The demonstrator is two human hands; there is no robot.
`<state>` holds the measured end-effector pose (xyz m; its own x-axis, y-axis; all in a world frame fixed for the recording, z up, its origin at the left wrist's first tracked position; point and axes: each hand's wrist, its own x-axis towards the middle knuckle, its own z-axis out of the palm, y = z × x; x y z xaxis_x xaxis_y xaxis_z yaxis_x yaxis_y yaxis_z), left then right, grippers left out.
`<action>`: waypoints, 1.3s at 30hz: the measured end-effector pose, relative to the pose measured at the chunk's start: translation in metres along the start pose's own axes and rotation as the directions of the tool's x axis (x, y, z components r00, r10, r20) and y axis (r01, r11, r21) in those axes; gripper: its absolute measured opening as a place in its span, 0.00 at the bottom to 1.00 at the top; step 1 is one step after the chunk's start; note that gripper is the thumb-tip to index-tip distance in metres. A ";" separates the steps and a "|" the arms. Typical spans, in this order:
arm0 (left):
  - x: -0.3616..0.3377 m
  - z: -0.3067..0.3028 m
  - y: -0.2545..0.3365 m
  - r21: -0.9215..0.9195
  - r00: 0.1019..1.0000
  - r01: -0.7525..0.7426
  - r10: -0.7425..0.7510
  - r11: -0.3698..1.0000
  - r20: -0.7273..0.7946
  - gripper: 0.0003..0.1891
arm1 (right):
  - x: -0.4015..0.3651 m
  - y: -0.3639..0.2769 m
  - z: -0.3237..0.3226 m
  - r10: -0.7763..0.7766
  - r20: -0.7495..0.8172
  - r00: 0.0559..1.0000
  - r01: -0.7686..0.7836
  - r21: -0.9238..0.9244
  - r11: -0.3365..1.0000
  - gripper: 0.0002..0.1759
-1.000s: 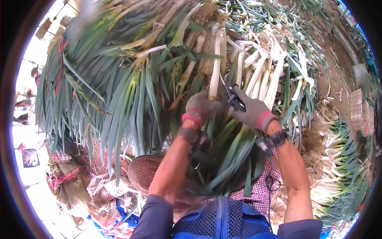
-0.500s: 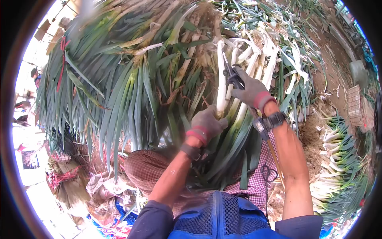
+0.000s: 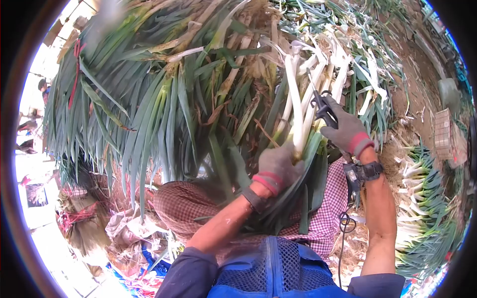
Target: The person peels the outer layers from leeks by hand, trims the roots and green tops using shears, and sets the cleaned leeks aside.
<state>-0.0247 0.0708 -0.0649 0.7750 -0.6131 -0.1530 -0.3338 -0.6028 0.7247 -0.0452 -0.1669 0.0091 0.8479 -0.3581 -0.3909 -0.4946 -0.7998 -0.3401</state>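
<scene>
Leek (image 3: 296, 111) shifted right, in left grip (image 3: 278, 166), shears (image 3: 323, 107) beside

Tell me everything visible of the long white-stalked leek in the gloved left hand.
The long white-stalked leek stands nearly upright, its smooth white shaft uppermost, turning pale green lower down, then splitting into dark green leaves. The grey-gloved left hand grips it where white meets green. The grey-gloved right hand, holding a black hand tool, is close beside the shaft.

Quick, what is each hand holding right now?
Left hand: closed around a leek.
Right hand: closed on a black cutting tool.
</scene>
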 end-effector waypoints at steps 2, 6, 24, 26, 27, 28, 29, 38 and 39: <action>-0.012 0.017 0.000 0.101 0.993 -0.113 0.115 0.988 -0.010 0.20 | -0.014 0.000 -0.004 -0.044 -0.007 0.999 0.044 0.039 0.998 0.54; -0.037 0.035 0.026 0.138 0.955 -0.261 0.234 0.955 0.182 0.21 | -0.019 -0.010 -0.004 -0.165 0.158 0.973 0.173 -0.037 0.984 0.52; 0.130 -0.022 -0.078 0.586 0.975 0.011 -0.138 0.810 0.172 0.36 | -0.042 0.010 0.036 -0.128 0.095 0.987 0.127 0.010 0.992 0.56; 0.148 -0.033 -0.078 0.619 0.924 -0.032 -0.213 0.785 0.318 0.31 | -0.057 0.018 0.040 -0.156 0.013 0.988 0.154 0.107 0.982 0.55; 0.156 -0.047 -0.065 0.561 0.957 -0.064 -0.109 0.825 0.269 0.21 | -0.063 0.021 0.040 -0.177 -0.080 0.981 0.189 0.196 0.962 0.55; 0.165 -0.062 -0.051 0.501 0.977 -0.105 -0.006 0.859 0.214 0.18 | -0.070 0.022 0.040 -0.172 -0.082 0.982 0.185 0.197 0.963 0.55; 0.182 -0.079 -0.039 0.513 0.985 -0.106 0.018 0.852 0.173 0.17 | -0.078 0.022 0.040 -0.199 -0.078 0.977 0.213 0.266 0.940 0.55; 0.255 -0.135 0.053 0.544 0.793 -0.168 0.440 0.822 -0.421 0.23 | -0.067 0.038 0.029 0.034 0.167 0.985 -0.054 0.116 0.992 0.54; 0.245 -0.125 0.041 0.581 0.663 -0.244 0.571 0.776 -0.485 0.17 | -0.061 0.050 0.031 0.034 0.097 0.995 -0.043 0.093 0.995 0.54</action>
<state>0.2181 -0.0407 0.0114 0.5831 -0.5028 0.6381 -0.7599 -0.6155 0.2094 -0.1272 -0.1700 -0.0102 0.8080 -0.3370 -0.4833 -0.5464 -0.7355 -0.4006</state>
